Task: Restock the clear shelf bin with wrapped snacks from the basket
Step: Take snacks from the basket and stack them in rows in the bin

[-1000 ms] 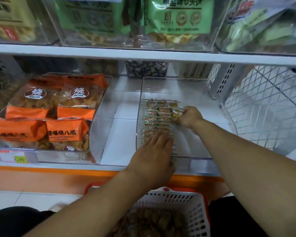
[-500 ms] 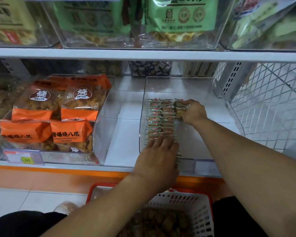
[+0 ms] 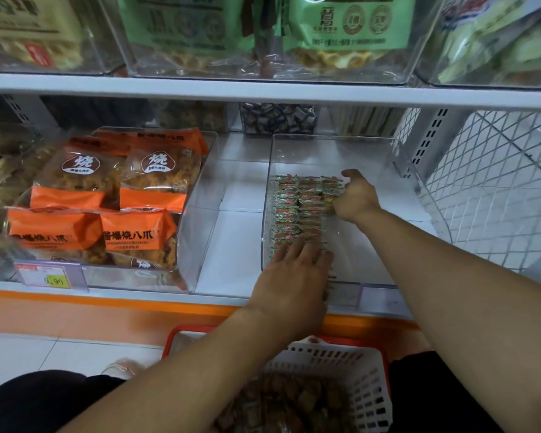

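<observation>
The left hand [image 3: 289, 276] lay flat on the near wrapped snacks [image 3: 297, 210] in the clear bin [image 3: 372, 157], apparently steadying rows, while the right hand [image 3: 355, 198] pinched far-row packets.

The bin [image 3: 397, 157] is clear like glass. The snacks [image 3: 297, 207] in it have green and red wrappers. The basket [image 3: 350, 364] is white with little holes and a red rim. The bags [image 3: 113, 201] are orange and brown. The shelf [image 3: 238, 245] is white with an orange edge.
</observation>
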